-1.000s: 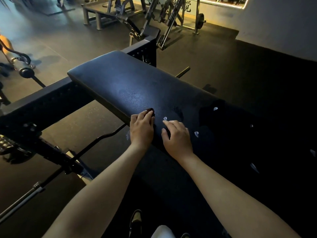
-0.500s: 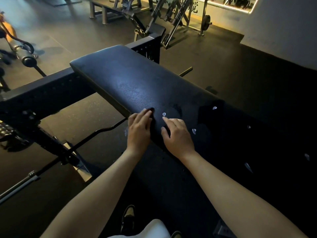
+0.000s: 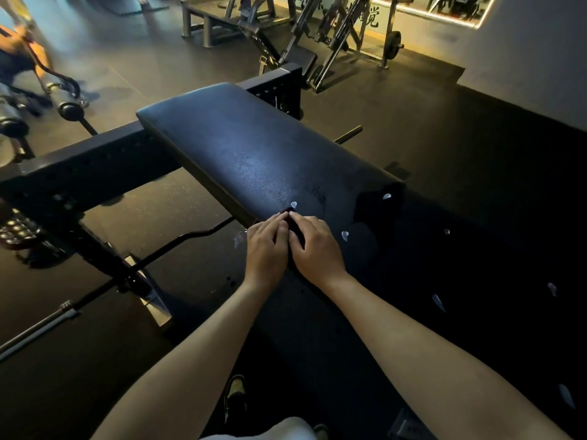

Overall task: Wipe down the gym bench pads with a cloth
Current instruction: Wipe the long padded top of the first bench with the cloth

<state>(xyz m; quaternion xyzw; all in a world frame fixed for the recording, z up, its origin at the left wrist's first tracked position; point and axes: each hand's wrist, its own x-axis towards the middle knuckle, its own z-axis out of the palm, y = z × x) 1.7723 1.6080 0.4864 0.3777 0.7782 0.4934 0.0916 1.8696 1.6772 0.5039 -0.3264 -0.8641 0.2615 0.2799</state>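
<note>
A long black bench pad (image 3: 241, 154) runs from the upper left toward me. A dark cloth (image 3: 413, 249) with small pale teardrop marks lies draped over the pad's near end; its edges are hard to tell from the pad in the dim light. My left hand (image 3: 266, 249) and my right hand (image 3: 317, 249) rest side by side on the cloth's far edge near the pad's left rim. Their fingertips meet and pinch a dark fold of cloth between them.
A black frame beam (image 3: 82, 166) crosses under the pad on the left, with a curved bar (image 3: 178, 242) below it. Roller pads (image 3: 63, 103) and a blurred person in orange (image 3: 19, 49) are far left. Weight machines (image 3: 333, 33) stand behind. My shoe (image 3: 235, 398) shows below.
My hands have drawn together: the gap between them is gone and their fingers now touch over a fold of cloth. The view has shifted slightly.
</note>
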